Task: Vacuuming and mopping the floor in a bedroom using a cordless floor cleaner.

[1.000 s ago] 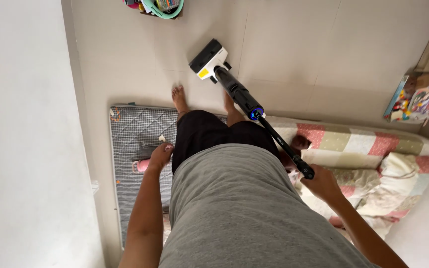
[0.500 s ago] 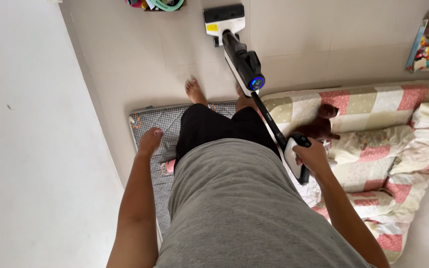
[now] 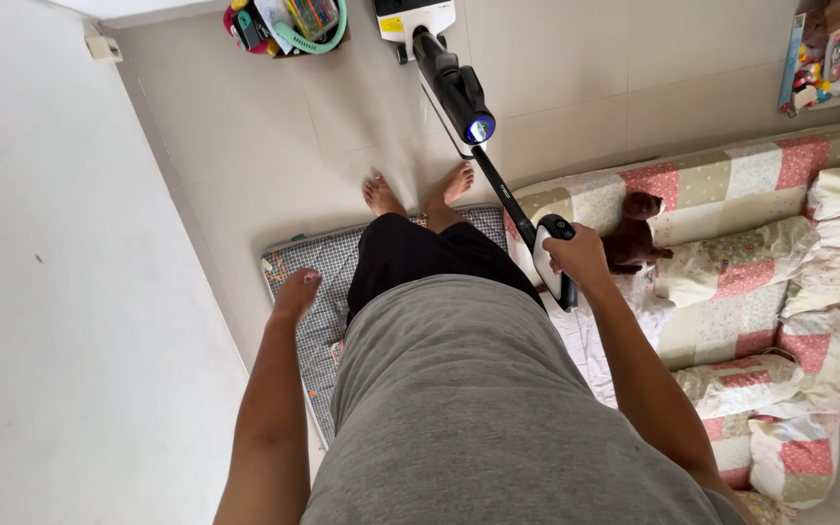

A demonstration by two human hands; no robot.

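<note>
Overhead, the right hand (image 3: 580, 258) was closed around the handle of the upright floor cleaner (image 3: 459, 92), whose black body slanted forward to a white head (image 3: 412, 17) on the tiled floor (image 3: 576, 87) at the top edge of view. The left hand (image 3: 296, 294) hung loose at the person's side, fingers curled, holding nothing, above a grey checked mat (image 3: 308, 282). A patchwork quilt (image 3: 731, 194) lay just beside the right hand, with a brown soft toy (image 3: 634, 238) on it. A basket of bright items (image 3: 289, 21) stood near the cleaner's head.
</note>
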